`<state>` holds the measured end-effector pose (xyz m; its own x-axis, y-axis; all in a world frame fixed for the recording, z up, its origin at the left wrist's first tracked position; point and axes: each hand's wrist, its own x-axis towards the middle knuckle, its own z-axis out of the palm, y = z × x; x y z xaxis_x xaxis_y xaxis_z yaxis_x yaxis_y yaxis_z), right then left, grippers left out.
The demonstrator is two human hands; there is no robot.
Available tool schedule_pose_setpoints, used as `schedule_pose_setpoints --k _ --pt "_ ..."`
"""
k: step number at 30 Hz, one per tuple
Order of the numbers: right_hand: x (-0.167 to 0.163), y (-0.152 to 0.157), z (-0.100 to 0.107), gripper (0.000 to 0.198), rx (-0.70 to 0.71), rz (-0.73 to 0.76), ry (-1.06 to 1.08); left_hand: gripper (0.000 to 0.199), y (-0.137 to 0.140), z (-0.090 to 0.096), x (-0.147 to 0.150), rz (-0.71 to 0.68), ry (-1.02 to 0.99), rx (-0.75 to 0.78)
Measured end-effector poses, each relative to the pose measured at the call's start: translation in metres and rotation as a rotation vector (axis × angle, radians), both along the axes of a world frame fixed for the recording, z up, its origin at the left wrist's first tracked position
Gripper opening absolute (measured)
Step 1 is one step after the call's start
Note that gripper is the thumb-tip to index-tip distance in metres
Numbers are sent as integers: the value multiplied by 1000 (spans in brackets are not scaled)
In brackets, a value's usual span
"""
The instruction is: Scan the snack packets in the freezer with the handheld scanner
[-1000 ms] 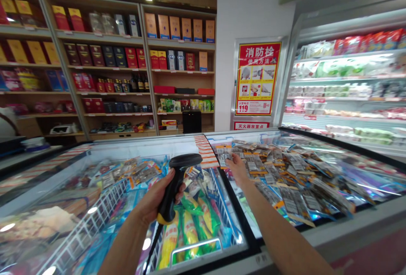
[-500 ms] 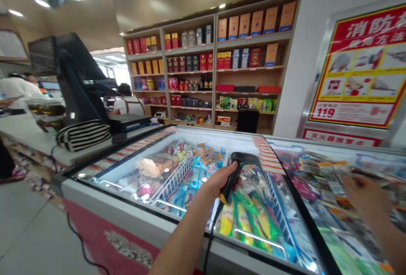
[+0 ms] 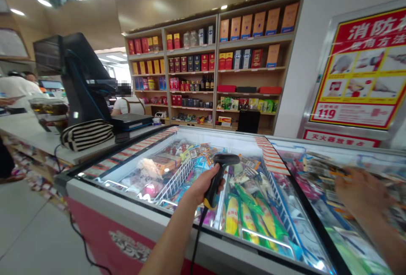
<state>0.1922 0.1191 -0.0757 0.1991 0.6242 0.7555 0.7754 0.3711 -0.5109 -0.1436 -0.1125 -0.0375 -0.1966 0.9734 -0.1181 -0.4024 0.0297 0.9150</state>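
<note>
My left hand (image 3: 207, 184) is wrapped around the handle of a black barcode scanner (image 3: 218, 178) with a yellow patch near its lower end. A black cable (image 3: 197, 241) hangs from the handle. The scanner is above the glass-topped chest freezer (image 3: 120, 207), over the wire basket and the corn-shaped ice cream packs (image 3: 249, 213). At the right, my right hand (image 3: 361, 186) is over a heap of small wrapped packages (image 3: 320, 169). It is smeared by motion, so its finger positions and any contents are unclear.
A counter on the left bears a black checkout terminal (image 3: 80, 80), a striped pouch (image 3: 87, 135) and a glass jar (image 3: 49, 110). Behind the freezer stand shelves (image 3: 190, 74) of boxed goods and a person (image 3: 128, 105). A red-and-yellow sign (image 3: 361, 68) hangs at the right.
My left hand and the scanner have moved left and slightly down, and the scanner's head has swung to point more to the right. My right hand has shifted slightly left over the packages.
</note>
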Motion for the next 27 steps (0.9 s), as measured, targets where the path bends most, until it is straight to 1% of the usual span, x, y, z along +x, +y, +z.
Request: schedule_pose_setpoints --k 1,2,5,8,10,12,13,15,17,20,23,27 --pt "-21 -8 4 42 22 23 -111 35 -5 0 -4 18 -3 3" --pt "-45 -16 8 43 27 92 -200 34 -10 0 -9 53 -17 3" --pt "-131 -43 16 40 29 361 -340 33 -26 -2 -25 127 -66 -24" --pt "-222 -74 23 40 -45 616 -476 31 -43 -4 -42 197 -98 -16" --pt "-277 -92 26 42 -87 757 -579 31 -54 -4 -52 247 -110 -12" --pt "-323 -104 30 43 -95 847 -677 33 -62 -4 -60 286 -114 -21" --pt "-342 -106 30 45 -98 864 -718 33 -65 -4 -63 315 -111 -31" --pt "-370 -106 31 47 -155 867 -800 35 -68 -3 -70 338 -106 -43" --pt "-386 -99 28 48 -225 864 -863 38 -69 -4 -74 336 -100 -51" --pt "-389 -85 22 49 -337 854 -888 39 -65 -3 -76 321 -100 -52" --pt "-372 -72 16 50 -386 822 -847 36 -60 -1 -74 307 -111 -43" --pt "-333 -61 9 51 -378 764 -820 35 -48 2 -64 288 -107 -36"
